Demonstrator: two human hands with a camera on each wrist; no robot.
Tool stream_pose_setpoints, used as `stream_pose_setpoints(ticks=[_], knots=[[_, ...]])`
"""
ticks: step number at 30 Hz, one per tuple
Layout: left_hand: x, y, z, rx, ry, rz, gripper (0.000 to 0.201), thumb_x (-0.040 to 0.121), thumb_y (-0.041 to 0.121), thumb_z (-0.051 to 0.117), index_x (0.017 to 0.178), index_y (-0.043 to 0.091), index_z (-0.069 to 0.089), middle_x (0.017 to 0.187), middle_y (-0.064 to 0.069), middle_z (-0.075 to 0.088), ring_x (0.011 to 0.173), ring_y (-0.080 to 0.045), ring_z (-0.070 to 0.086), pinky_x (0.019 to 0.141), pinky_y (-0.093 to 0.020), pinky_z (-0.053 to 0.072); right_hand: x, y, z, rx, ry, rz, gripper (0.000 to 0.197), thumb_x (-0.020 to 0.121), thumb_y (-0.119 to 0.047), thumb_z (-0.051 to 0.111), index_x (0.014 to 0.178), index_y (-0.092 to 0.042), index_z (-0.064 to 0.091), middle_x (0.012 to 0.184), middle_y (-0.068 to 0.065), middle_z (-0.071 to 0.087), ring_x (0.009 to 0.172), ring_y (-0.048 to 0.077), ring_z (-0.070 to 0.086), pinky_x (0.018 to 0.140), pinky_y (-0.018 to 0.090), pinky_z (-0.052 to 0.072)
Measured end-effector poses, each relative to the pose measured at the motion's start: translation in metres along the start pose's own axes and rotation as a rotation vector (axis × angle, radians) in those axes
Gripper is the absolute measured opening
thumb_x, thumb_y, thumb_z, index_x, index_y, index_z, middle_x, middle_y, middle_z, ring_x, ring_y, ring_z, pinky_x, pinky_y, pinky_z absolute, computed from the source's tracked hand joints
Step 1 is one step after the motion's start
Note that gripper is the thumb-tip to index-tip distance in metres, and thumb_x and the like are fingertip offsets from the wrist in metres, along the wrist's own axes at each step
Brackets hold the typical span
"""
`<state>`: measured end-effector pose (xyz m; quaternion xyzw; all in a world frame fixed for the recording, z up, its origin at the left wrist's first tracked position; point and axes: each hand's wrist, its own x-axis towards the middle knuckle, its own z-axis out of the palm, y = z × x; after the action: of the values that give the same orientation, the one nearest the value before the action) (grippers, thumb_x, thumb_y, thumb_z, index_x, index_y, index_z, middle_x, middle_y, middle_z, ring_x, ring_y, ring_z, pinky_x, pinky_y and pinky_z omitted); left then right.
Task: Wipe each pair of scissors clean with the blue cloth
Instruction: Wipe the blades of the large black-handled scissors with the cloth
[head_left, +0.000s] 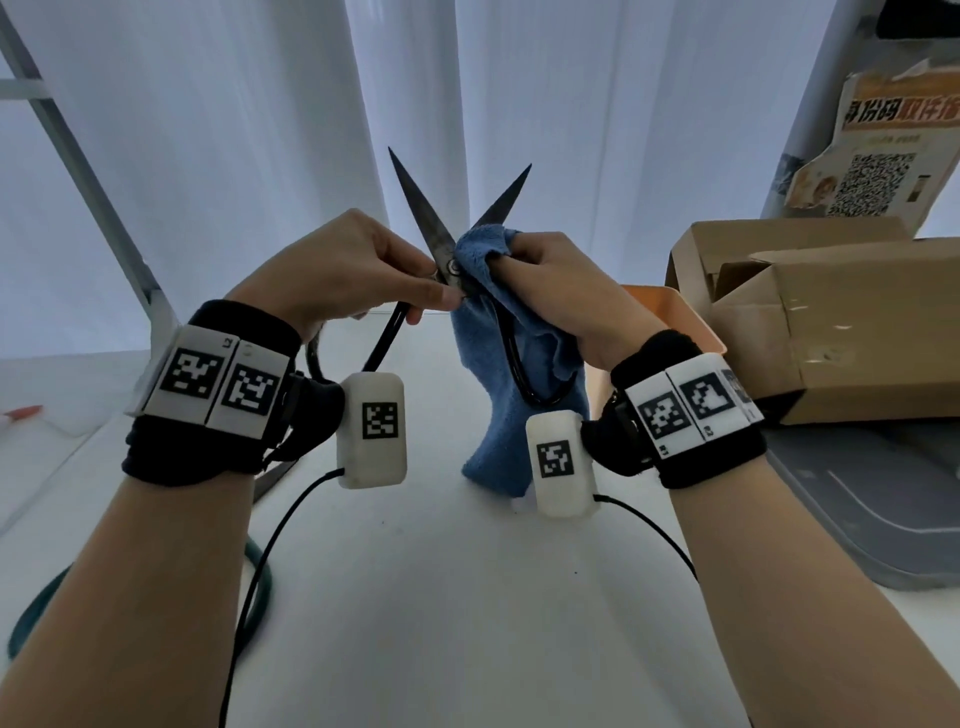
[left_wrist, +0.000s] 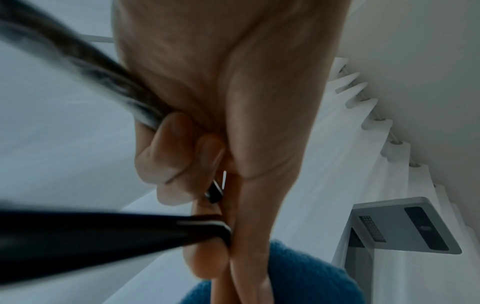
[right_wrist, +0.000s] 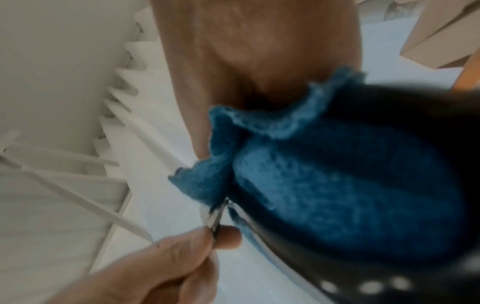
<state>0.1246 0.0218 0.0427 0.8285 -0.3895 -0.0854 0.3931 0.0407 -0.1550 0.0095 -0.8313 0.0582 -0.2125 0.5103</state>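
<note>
A pair of black-handled scissors (head_left: 423, 226) is held upright above the white table (head_left: 441, 597), blades spread in a V. My left hand (head_left: 353, 270) pinches the scissors near the pivot, with one handle loop (left_wrist: 78, 236) running past the fingers. My right hand (head_left: 550, 280) grips the blue cloth (head_left: 498, 395) and presses it round the right blade at the pivot. The cloth hangs down over the other handle loop (head_left: 524, 374). In the right wrist view the blue cloth (right_wrist: 324, 185) fills the middle, beside the left hand's fingertips (right_wrist: 226, 236).
An open cardboard box (head_left: 810, 322) lies at the right, with an orange tray (head_left: 675, 317) before it and a grey lid (head_left: 857, 509) nearer me. A teal cord (head_left: 260, 582) and another dark tool lie under my left wrist. White curtains hang behind.
</note>
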Motion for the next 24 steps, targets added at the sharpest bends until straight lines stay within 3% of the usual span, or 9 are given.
stream_pose_setpoints(ticks=[2,4,7,10,13,16,21,24], knots=[[-0.002,0.000,-0.002,0.019,0.009,0.009,0.031,0.077,0.040,0.081,0.078,0.010,0.078,0.072,-0.024,0.059,0.066,-0.023,0.033,0.055,-0.026,0.029,-0.001,-0.001,-0.003,0.056,0.008,0.008,0.016,0.092,-0.021,0.062,0.096,-0.013,0.075,0.091,0.008,0.077,0.084,0.017,0.073,0.084,0.035,0.059],[-0.003,0.001,-0.004,0.045,0.037,0.008,0.039,0.078,0.046,0.079,0.069,0.008,0.075,0.069,-0.024,0.055,0.067,-0.022,0.036,0.062,-0.029,0.032,-0.001,-0.001,-0.005,0.104,0.038,-0.001,0.012,0.089,-0.010,0.063,0.092,-0.009,0.075,0.090,0.011,0.076,0.080,0.013,0.070,0.076,0.028,0.058],[-0.002,0.002,-0.003,0.076,0.082,-0.011,0.042,0.077,0.049,0.079,0.061,0.011,0.073,0.085,-0.029,0.065,0.079,-0.018,0.047,0.073,-0.030,0.037,0.002,-0.002,-0.003,0.139,0.035,0.019,0.018,0.086,0.001,0.061,0.098,-0.001,0.074,0.096,0.017,0.075,0.082,0.013,0.068,0.073,0.025,0.052],[-0.001,0.002,0.000,0.083,0.120,-0.014,0.041,0.077,0.047,0.079,0.058,0.012,0.071,0.088,-0.031,0.066,0.080,-0.020,0.047,0.071,-0.030,0.036,0.003,-0.005,0.000,0.177,0.034,0.062,0.018,0.086,0.003,0.060,0.100,0.001,0.072,0.089,0.013,0.074,0.072,0.012,0.067,0.063,0.021,0.052],[-0.001,0.003,0.001,0.089,0.129,-0.021,0.037,0.077,0.047,0.079,0.056,0.017,0.072,0.080,-0.025,0.068,0.078,-0.021,0.048,0.070,-0.030,0.037,0.004,-0.007,0.001,0.180,0.034,0.074,0.020,0.085,0.003,0.062,0.102,0.000,0.072,0.094,0.013,0.075,0.076,0.016,0.069,0.065,0.024,0.053],[-0.001,0.006,0.000,0.099,0.123,-0.021,0.033,0.079,0.044,0.079,0.055,0.023,0.073,0.066,-0.014,0.066,0.072,-0.022,0.045,0.065,-0.028,0.036,0.001,-0.007,0.003,0.215,0.050,0.070,0.014,0.086,0.002,0.066,0.098,-0.001,0.073,0.084,0.007,0.074,0.069,0.011,0.069,0.060,0.019,0.052],[-0.004,0.010,-0.004,0.094,0.124,-0.010,0.023,0.080,0.045,0.077,0.073,0.024,0.080,0.059,0.000,0.060,0.054,-0.011,0.033,0.052,-0.022,0.029,-0.001,-0.009,0.006,0.284,0.086,0.058,0.005,0.090,-0.008,0.069,0.091,-0.006,0.074,0.079,0.005,0.074,0.068,0.012,0.070,0.062,0.023,0.055],[-0.006,0.012,-0.007,0.073,0.113,0.025,0.020,0.080,0.047,0.077,0.070,0.030,0.080,0.065,-0.006,0.064,0.068,-0.020,0.040,0.060,-0.025,0.032,-0.002,-0.012,0.006,0.298,0.103,0.072,0.010,0.092,-0.015,0.069,0.087,-0.008,0.075,0.077,0.006,0.075,0.071,0.016,0.071,0.068,0.029,0.059]])
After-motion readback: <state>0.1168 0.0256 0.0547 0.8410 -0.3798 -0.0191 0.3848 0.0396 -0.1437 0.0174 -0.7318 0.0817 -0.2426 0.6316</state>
